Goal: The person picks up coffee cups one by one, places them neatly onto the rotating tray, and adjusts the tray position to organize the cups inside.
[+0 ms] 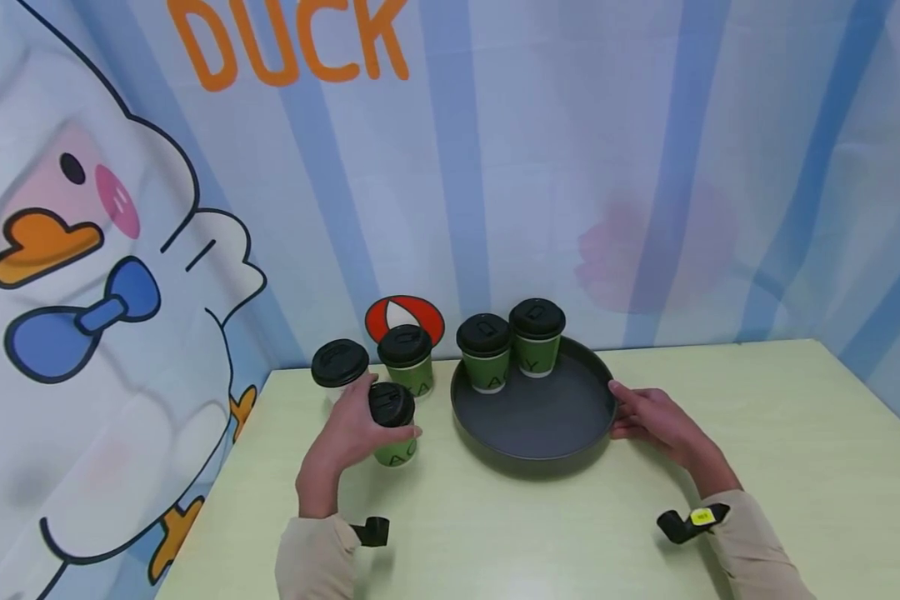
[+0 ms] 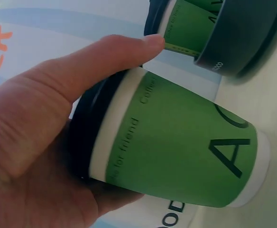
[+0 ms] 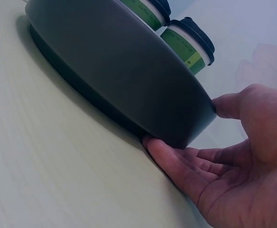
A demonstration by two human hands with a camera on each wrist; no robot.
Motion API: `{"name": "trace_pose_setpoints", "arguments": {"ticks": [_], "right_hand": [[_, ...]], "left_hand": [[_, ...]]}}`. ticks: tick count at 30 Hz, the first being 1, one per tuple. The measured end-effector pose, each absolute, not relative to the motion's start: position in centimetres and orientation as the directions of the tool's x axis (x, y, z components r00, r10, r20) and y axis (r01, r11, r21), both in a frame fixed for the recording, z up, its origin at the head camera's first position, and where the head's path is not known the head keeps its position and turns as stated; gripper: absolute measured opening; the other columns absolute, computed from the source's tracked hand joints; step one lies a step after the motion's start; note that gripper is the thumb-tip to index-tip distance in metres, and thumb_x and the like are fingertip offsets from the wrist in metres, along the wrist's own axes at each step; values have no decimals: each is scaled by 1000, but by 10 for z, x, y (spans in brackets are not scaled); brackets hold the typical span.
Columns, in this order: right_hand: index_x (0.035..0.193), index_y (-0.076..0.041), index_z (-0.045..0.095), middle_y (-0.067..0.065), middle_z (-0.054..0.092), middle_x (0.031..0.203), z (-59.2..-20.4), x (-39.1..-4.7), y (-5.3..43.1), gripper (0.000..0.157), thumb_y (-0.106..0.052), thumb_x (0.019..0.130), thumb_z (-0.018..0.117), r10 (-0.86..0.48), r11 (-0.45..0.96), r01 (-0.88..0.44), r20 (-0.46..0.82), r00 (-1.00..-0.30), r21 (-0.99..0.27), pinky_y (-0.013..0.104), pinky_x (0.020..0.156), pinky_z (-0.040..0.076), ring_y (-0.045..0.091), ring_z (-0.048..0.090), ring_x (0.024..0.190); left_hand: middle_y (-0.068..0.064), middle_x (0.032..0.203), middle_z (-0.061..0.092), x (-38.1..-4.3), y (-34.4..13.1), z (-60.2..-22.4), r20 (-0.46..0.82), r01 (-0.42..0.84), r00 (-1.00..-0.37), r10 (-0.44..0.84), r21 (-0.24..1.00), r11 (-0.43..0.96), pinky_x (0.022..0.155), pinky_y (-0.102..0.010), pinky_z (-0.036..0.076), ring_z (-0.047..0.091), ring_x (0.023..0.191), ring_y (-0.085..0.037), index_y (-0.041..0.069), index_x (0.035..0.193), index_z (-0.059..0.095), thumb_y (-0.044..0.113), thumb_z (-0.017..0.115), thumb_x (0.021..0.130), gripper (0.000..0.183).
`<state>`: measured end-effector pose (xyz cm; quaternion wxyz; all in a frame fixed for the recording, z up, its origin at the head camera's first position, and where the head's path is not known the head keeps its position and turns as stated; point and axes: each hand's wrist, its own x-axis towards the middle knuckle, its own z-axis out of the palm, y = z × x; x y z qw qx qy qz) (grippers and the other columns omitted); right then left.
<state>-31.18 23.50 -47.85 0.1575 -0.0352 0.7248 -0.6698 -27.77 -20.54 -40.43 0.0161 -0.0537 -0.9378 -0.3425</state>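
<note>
A green paper coffee cup with a black lid [image 1: 396, 451] stands nearest the front of the cup group. My left hand [image 1: 348, 429] holds it near the lid, thumb on one side and fingers on the other, partly hidden behind the cup [image 2: 181, 142]. On the right, my right hand [image 1: 660, 421] grips the edge of a round dark grey tray [image 1: 543, 425]. The right wrist view shows the thumb at the tray's rim and the fingers at its underside [image 3: 115, 71]. Two lidded green cups, one left [image 1: 486, 367] and one right [image 1: 537, 350], stand upright on the tray's far part.
Behind the held cup stand two more lidded cups, one at the left [image 1: 340, 363] and one beside the tray [image 1: 407, 358]. All sit on a pale yellow table [image 1: 510, 533]. A printed cloth backdrop [image 1: 540, 167] rises at its back edge and left side.
</note>
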Motion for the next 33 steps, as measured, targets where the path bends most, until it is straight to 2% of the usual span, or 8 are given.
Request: {"name": "trace_pose_setpoints", "arguments": {"ticks": [4,7,15,25,33], "right_hand": [[132,19,31,16,63,95,-477,-311,234,73,-44,99,48,-260,97,162,-183,-948,-982,36,81,55,20,66,81],[132,19,31,16,63,95,-477,-312,233,74,-44,99,48,-260,98,164,-185,-948,-982,37,82,55,20,66,82],[133,19,30,16,61,96,-476,-313,233,73,-44,99,47,-261,92,166,-184,-948,-982,36,81,55,19,65,81],[131,19,31,15,62,94,-478,-311,234,71,-43,99,47,-266,82,164,-180,-947,-983,37,81,55,20,66,80],[129,19,33,15,62,93,-479,-312,234,71,-43,99,48,-256,85,165,-181,-950,-983,37,81,55,20,66,79]], "left_hand": [[-10,120,54,-282,-205,-409,119,149,-988,94,661,736,91,-47,47,51,109,-26,6,129,45,46,83,68,82],[-7,111,57,-285,-204,-411,151,172,-984,94,666,726,86,-44,49,53,102,-24,7,120,48,44,83,68,73],[-6,115,55,-287,-196,-410,180,189,-980,90,670,718,84,-42,50,53,102,-23,9,122,49,40,80,71,68],[-7,123,49,-276,-164,-388,270,247,-960,73,696,675,84,-43,52,49,108,-23,9,136,35,43,77,72,84],[-6,122,50,-274,-137,-383,351,305,-934,59,705,640,80,-41,53,51,104,-23,12,134,36,43,77,72,81]]}}
